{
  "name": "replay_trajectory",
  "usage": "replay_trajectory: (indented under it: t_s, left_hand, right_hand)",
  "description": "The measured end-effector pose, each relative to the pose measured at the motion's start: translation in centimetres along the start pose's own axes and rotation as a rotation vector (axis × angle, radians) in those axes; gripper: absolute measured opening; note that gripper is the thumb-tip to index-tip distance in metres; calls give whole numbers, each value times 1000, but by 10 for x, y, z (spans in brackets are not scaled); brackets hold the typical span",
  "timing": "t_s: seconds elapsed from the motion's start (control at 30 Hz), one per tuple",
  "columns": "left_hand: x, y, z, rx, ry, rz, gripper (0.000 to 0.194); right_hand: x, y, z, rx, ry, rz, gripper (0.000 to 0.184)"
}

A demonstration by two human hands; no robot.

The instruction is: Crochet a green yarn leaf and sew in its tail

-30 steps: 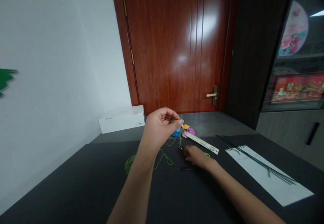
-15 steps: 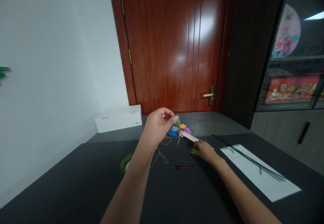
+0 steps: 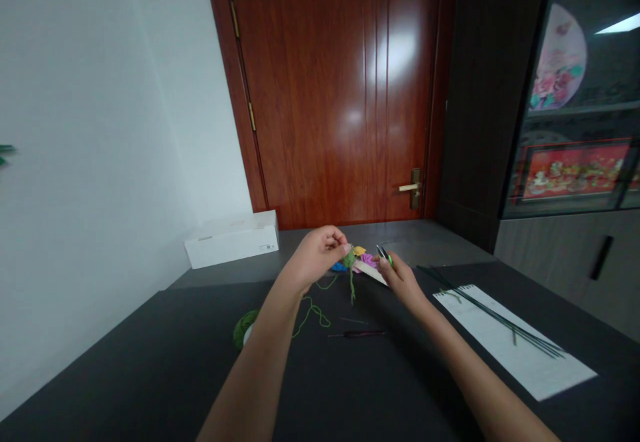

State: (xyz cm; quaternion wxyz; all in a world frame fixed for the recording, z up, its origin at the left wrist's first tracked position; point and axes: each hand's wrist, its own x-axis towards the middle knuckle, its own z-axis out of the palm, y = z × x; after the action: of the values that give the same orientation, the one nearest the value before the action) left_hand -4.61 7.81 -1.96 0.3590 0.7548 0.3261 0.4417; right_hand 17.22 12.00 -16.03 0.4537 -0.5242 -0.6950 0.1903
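Note:
My left hand (image 3: 325, 249) pinches a small green crocheted piece (image 3: 349, 259) between thumb and fingertips, and a green yarn tail hangs down from it. To its right, my right hand (image 3: 400, 279) is closed around small green-handled scissors (image 3: 383, 253), whose blades point up and to the left. Behind the crocheted piece lie yellow, purple and blue yarn flowers (image 3: 369, 259), partly covered. A pale flat strip (image 3: 371, 272) lies by the flowers. Below my hands are a dark-handled crochet hook (image 3: 364, 334) and a thin needle-like tool (image 3: 353, 321).
A green yarn ball (image 3: 244, 327) sits left of my left forearm, its loose strand (image 3: 316, 311) curling over the dark table mat (image 3: 340, 395). At right, dark green stems (image 3: 505, 322) lie across a white paper sheet (image 3: 545, 369). A white box (image 3: 233, 241) stands back left.
My right hand has picked the green-handled scissors up off the mat and raised them toward the crocheted piece. My left hand still holds that piece, slightly lower in view.

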Motion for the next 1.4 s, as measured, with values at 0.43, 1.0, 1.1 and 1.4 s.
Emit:
replay_trajectory:
  t_s: [0.43, 1.0, 1.1, 1.4]
  left_hand:
    - [5, -7, -5, 85, -265, 38, 25]
    - [11, -18, 0, 362, -298, -30, 14]
    - [11, -21, 0, 385, -345, -52, 11]
    - [15, -37, 5, 353, -409, -139, 33]
  right_hand:
    - [-25, -54, 13, 384, -49, -257, 59]
    - [-30, -53, -2, 17, 50, -393, 33]
    - [-31, -52, -4, -57, 64, -421, 30]
    - [-32, -54, -3, -84, 83, -418, 27]
